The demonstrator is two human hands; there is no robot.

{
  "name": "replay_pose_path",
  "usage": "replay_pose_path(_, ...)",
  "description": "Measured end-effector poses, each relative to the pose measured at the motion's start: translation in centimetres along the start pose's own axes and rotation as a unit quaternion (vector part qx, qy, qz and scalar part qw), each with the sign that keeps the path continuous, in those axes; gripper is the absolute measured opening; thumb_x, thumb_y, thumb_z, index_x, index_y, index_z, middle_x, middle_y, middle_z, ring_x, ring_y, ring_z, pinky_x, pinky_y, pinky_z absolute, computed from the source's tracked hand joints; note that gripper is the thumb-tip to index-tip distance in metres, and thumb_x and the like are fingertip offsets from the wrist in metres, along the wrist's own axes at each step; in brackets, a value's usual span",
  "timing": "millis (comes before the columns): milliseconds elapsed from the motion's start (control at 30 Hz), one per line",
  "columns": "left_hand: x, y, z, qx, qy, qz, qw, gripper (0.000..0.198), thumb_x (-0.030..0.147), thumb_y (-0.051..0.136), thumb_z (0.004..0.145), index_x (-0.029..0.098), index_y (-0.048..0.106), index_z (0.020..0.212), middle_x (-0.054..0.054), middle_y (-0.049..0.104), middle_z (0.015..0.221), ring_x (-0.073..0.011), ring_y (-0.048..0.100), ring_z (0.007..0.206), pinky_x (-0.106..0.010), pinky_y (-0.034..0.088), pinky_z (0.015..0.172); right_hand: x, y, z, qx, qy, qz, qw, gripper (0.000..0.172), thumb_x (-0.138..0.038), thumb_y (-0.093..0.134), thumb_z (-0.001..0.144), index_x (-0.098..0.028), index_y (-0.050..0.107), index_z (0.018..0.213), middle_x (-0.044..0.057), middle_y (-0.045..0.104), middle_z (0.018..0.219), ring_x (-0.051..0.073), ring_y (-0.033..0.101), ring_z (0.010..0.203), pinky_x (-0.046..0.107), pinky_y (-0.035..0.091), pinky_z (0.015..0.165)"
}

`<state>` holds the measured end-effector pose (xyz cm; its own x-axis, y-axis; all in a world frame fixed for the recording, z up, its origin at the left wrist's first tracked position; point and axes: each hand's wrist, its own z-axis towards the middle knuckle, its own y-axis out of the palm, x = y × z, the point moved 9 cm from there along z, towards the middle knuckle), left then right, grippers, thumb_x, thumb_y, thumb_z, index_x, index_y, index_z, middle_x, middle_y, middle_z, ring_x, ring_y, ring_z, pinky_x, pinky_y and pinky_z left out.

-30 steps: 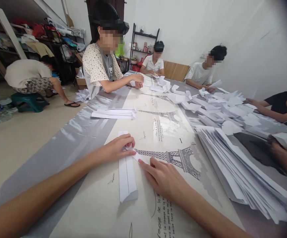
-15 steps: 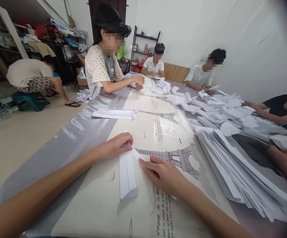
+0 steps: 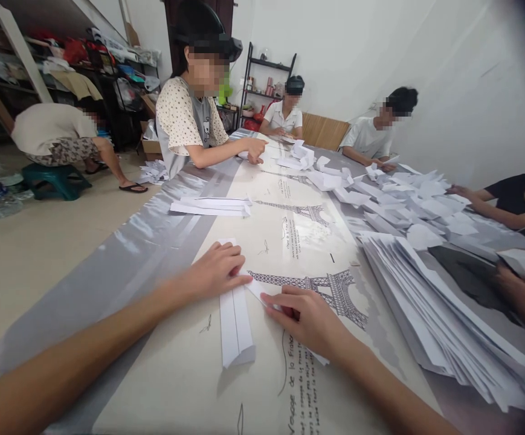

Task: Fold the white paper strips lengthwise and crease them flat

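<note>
A long white folded paper [image 3: 236, 329] with a crease down its middle lies lengthwise on the printed table cover. My left hand [image 3: 219, 269] rests over its far end, fingers curled and thumb stretched right to the tip of a second piece. That piece, a narrow folded paper strip [image 3: 257, 292], slants down to the right beneath my right hand [image 3: 305, 314]. Thumb and fingers of my right hand pinch the strip; its lower corner shows below the palm, and the rest is hidden. Both hands are low, close to the cover [image 3: 176, 374].
Folded paper strips [image 3: 212, 206] lie farther off to the left. At right are a thick stack of folded sheets [image 3: 429, 308], a heap of folded pieces [image 3: 407, 199] and a dark cloth-like item [image 3: 466, 275]. Several people sit or stand around the table; another crouches on a green stool [image 3: 58, 180].
My left hand has shifted slightly, its thumb now reaching right to the strip's tip. My right hand still pinches the strip, a little farther right. The view has shifted slightly.
</note>
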<state>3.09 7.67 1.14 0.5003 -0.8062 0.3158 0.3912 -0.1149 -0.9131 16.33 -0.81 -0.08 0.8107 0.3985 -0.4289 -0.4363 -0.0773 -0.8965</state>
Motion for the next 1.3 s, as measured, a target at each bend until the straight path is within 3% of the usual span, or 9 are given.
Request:
replay_pose_path(100, 3.2, 1.5, 0.0, -0.011, 0.061, -0.015, 0.998, 0.030, 0.029, 0.044, 0.103, 0.019, 0.046, 0.074, -0.003, 0.055, 0.084, -0.0193, 0.050, 0.082, -0.035, 0.039, 0.079, -0.2, -0.1, 0.2, -0.021, -0.004, 0.014, 1.000, 0.026, -0.027, 0.050, 0.103, -0.029, 0.074, 0.114, 0.000, 0.058, 0.075, 0.013, 0.049, 0.061, 0.028, 0.038, 0.057)
replay_pose_path(167, 3.9, 2.1, 0.2, -0.025, 0.061, -0.060, 0.996, 0.026, 0.025, 0.043, 0.102, 0.020, 0.045, 0.077, -0.002, 0.054, 0.084, -0.0191, 0.050, 0.082, -0.034, 0.041, 0.078, -0.1, -0.4, 0.1, -0.031, 0.005, 0.034, 0.999, 0.022, -0.025, 0.052, 0.101, -0.028, 0.073, 0.109, 0.000, 0.060, 0.077, 0.013, 0.052, 0.063, 0.028, 0.041, 0.060)
replay_pose_path(333, 3.3, 2.0, 0.4, -0.035, 0.021, -0.105, 0.994, 0.011, 0.030, 0.049, 0.102, 0.021, 0.052, 0.096, -0.003, 0.059, 0.092, -0.0217, 0.053, 0.088, -0.035, 0.044, 0.081, 2.5, -1.9, -1.4, -0.067, 0.114, 0.093, 0.987, 0.009, -0.030, 0.064, 0.092, -0.023, 0.065, 0.098, -0.002, 0.064, 0.073, 0.014, 0.057, 0.063, 0.026, 0.045, 0.055)
replay_pose_path(433, 3.0, 2.2, 0.3, -0.042, 0.016, -0.104, 0.994, 0.012, 0.027, 0.045, 0.104, 0.023, 0.055, 0.104, -0.004, 0.061, 0.097, -0.0224, 0.053, 0.093, -0.037, 0.044, 0.085, 3.0, -2.3, -2.4, -0.112, 0.114, 0.077, 0.984, 0.012, -0.029, 0.066, 0.090, -0.023, 0.061, 0.080, -0.002, 0.063, 0.069, 0.014, 0.056, 0.062, 0.025, 0.044, 0.053)
replay_pose_path(567, 3.0, 2.8, 0.0, -0.052, 0.016, -0.126, 0.991, 0.023, 0.021, 0.036, 0.106, 0.022, 0.058, 0.102, -0.003, 0.058, 0.097, -0.0202, 0.054, 0.093, -0.037, 0.043, 0.089, 3.5, -2.4, -2.7, -0.127, 0.124, 0.087, 0.980, 0.017, -0.026, 0.066, 0.088, -0.022, 0.059, 0.074, -0.002, 0.063, 0.065, 0.012, 0.056, 0.058, 0.024, 0.040, 0.049)
replay_pose_path(800, 3.1, 2.7, 0.3, -0.059, -0.029, -0.174, 0.983, 0.014, 0.036, 0.057, 0.099, 0.022, 0.061, 0.097, 0.000, 0.053, 0.088, -0.0185, 0.051, 0.082, -0.032, 0.041, 0.078, 4.3, -1.3, -2.5, -0.183, 0.155, 0.183, 0.953, 0.019, -0.029, 0.064, 0.090, -0.019, 0.066, 0.075, -0.001, 0.064, 0.067, 0.011, 0.056, 0.059, 0.023, 0.040, 0.053)
replay_pose_path(1033, 2.8, 2.9, 0.5, -0.052, -0.059, -0.192, 0.978, 0.014, 0.035, 0.058, 0.097, 0.023, 0.062, 0.091, 0.001, 0.050, 0.083, -0.0178, 0.049, 0.081, -0.032, 0.040, 0.078, 4.5, -0.9, -2.3, -0.220, 0.157, 0.210, 0.940, 0.019, -0.029, 0.060, 0.094, -0.017, 0.067, 0.081, 0.000, 0.065, 0.069, 0.011, 0.059, 0.060, 0.022, 0.042, 0.055)
replay_pose_path(1300, 3.3, 3.0, 0.5, -0.042, -0.038, -0.161, 0.985, 0.007, 0.026, 0.057, 0.097, 0.022, 0.058, 0.092, 0.002, 0.054, 0.085, -0.0175, 0.051, 0.084, -0.035, 0.039, 0.085, 4.6, -0.8, -2.4, -0.224, 0.165, 0.186, 0.942, 0.016, -0.026, 0.060, 0.092, -0.018, 0.060, 0.078, -0.001, 0.064, 0.067, 0.012, 0.059, 0.059, 0.023, 0.042, 0.053)
